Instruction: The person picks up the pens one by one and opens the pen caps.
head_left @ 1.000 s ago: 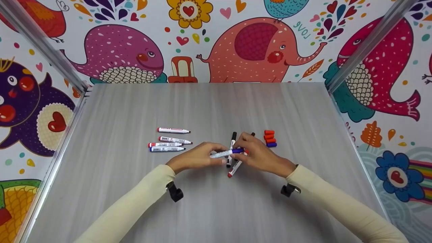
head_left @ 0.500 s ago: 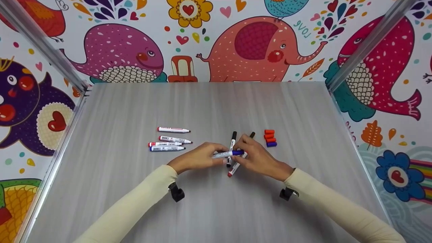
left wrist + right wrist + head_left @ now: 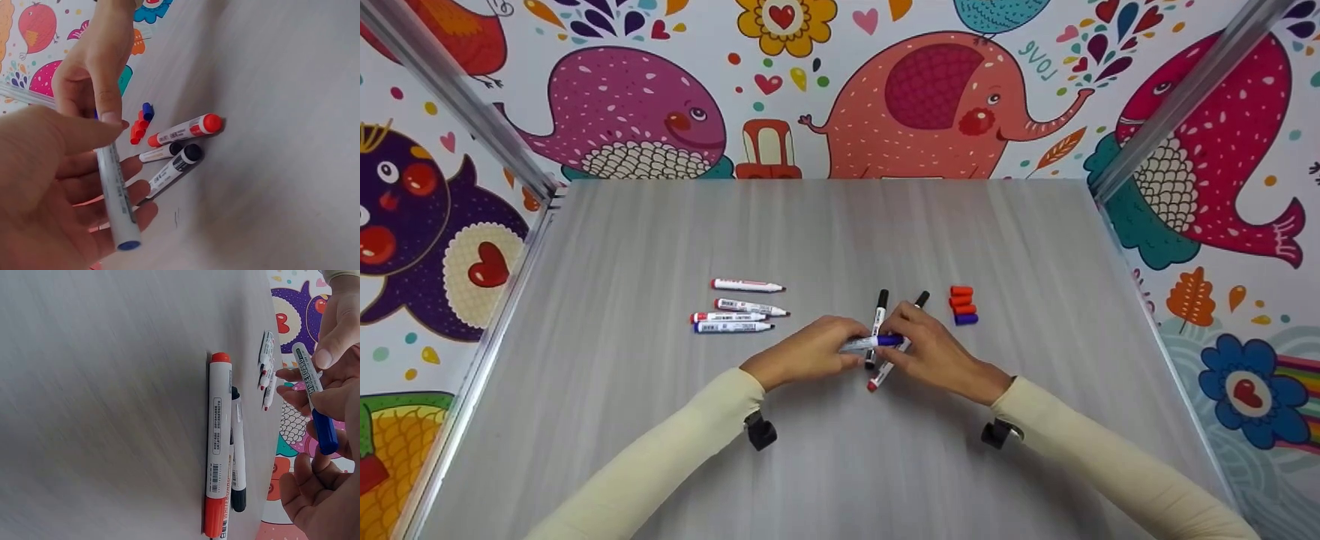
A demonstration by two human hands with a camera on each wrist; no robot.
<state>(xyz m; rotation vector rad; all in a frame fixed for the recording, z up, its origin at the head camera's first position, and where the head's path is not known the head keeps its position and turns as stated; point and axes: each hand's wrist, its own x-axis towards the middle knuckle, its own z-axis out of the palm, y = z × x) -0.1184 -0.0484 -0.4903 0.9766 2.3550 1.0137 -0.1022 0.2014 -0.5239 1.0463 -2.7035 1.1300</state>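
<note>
Both hands hold the blue marker (image 3: 872,343) level above the table (image 3: 660,450), just over the capped markers (image 3: 877,330) lying there. The left hand (image 3: 806,352) pinches its white barrel between thumb and curled fingers; the right hand (image 3: 934,352) pinches the blue cap end. Since half a second ago the hands have barely shifted and the marker stays crosswise, cap on. Four uncapped markers (image 3: 739,307) lie to the left, loose caps (image 3: 962,305) to the right, unmoved.

The wallpaper (image 3: 840,90) behind the table bears the word "LOVE" (image 3: 1030,62) (upside down); the marker labels are too blurred to read.
</note>
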